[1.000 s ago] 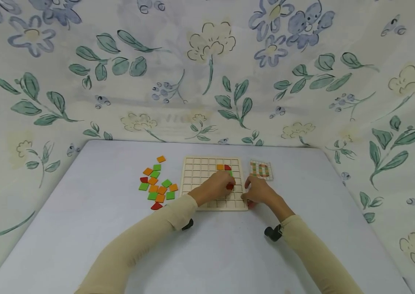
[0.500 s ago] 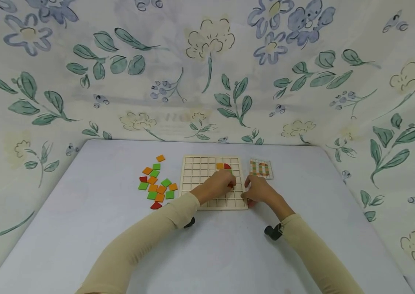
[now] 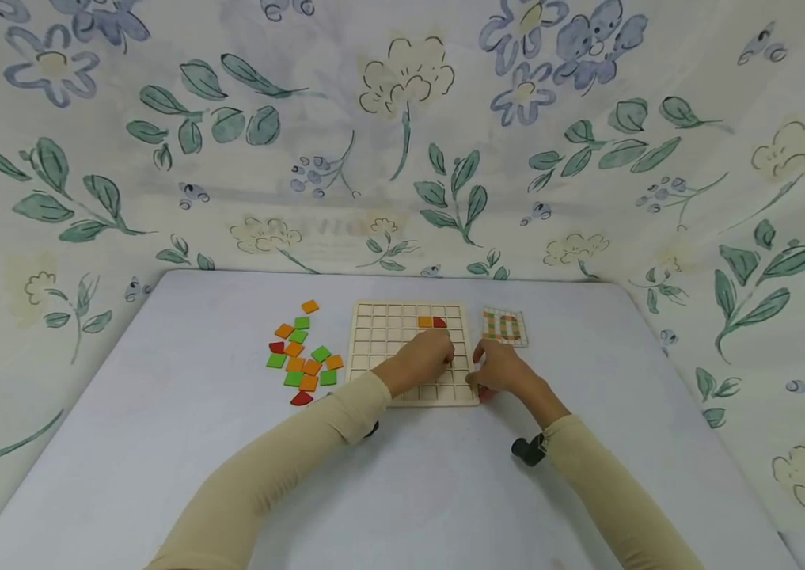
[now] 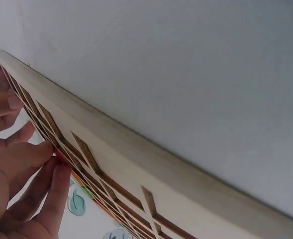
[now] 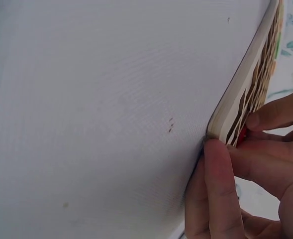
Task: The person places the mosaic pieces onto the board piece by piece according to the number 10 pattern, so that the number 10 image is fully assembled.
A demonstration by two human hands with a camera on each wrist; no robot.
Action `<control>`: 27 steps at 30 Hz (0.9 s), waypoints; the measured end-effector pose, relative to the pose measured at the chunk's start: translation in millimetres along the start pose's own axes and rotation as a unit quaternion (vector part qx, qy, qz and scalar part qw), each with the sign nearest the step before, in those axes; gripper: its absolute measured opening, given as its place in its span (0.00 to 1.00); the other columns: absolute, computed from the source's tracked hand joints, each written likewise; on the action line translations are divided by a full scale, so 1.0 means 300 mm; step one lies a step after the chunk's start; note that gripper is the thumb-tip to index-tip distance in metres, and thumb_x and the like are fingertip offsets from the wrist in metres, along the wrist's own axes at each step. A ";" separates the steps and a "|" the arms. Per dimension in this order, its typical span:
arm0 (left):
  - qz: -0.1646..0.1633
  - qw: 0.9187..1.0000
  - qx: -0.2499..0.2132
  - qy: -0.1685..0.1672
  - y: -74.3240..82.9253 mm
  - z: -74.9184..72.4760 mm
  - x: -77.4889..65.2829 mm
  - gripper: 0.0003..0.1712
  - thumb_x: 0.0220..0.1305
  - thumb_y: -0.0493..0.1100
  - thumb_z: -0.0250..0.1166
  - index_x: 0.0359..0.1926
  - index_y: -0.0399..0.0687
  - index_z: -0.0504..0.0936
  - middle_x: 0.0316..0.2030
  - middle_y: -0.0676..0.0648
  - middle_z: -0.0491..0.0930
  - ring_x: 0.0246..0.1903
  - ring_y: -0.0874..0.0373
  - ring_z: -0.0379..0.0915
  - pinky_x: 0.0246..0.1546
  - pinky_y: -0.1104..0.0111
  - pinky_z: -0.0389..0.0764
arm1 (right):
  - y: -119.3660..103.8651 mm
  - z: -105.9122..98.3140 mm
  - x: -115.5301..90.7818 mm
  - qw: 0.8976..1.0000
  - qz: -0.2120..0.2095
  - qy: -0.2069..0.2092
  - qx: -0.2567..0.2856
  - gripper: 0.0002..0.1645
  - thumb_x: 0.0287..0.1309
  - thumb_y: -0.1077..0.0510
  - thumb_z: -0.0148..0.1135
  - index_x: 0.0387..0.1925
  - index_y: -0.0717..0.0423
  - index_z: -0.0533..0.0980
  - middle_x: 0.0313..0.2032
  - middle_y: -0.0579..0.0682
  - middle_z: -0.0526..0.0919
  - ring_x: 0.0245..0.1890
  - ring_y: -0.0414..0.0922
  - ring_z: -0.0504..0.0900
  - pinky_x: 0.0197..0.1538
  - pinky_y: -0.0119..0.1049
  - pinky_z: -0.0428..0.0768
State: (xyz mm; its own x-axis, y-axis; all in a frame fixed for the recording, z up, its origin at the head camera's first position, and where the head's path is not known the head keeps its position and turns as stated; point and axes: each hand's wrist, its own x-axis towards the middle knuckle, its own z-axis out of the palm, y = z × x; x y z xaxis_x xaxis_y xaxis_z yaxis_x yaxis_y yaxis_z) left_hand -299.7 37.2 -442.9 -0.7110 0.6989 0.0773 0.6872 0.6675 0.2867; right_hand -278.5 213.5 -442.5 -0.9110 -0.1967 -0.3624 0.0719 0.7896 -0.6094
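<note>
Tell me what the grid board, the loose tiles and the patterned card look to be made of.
Grid board: most likely bare wood, matte; its edge is pale tan and the slots are browner inside.
Loose tiles: perhaps painted wood or plastic; colour is flat and even, too small to settle.
Patterned card: probably printed paper, maybe laminated; a thin sheet with coloured squares.

Soft, diffuse light reaches my left hand [image 3: 422, 358] and right hand [image 3: 506, 367], leaving faint shadows on the white table [image 3: 445, 491] beneath my sleeves [image 3: 267, 465]. The wrist views are dimmer and greyer (the left one especially), with the floral backdrop [image 3: 388, 174] beyond my hands blurred. Far outward from them, the head view looks stretched.
</note>
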 end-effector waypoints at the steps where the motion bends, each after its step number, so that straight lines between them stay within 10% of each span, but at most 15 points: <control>1: 0.000 1.000 -0.005 0.002 -0.002 0.000 -0.002 0.06 0.60 0.29 0.65 0.33 0.38 0.88 0.33 0.45 0.84 0.38 0.54 0.80 0.41 0.68 0.81 | -0.001 0.001 0.001 1.000 0.000 0.000 -0.001 0.21 0.55 0.61 0.69 0.46 0.65 0.71 0.22 0.53 0.82 0.19 0.45 0.83 0.27 0.36 0.81; 27: -0.026 0.998 -0.040 -0.033 -0.012 -0.010 0.025 0.01 0.56 0.32 0.69 0.31 0.39 0.85 0.30 0.47 0.82 0.34 0.56 0.74 0.38 0.68 0.77 | -0.002 -0.009 0.005 1.000 -0.008 -0.006 -0.016 0.21 0.55 0.61 0.69 0.46 0.65 0.71 0.21 0.52 0.82 0.18 0.45 0.83 0.28 0.36 0.80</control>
State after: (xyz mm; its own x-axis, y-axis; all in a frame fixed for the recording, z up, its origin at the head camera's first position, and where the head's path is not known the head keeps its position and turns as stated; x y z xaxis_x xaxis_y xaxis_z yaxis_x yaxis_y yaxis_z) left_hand -307.9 39.4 -440.4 -0.7328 0.6805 -0.0025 0.6333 0.6833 0.3634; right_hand -280.9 214.3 -440.9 -0.9071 -0.2165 -0.3611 0.0443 0.8039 -0.5931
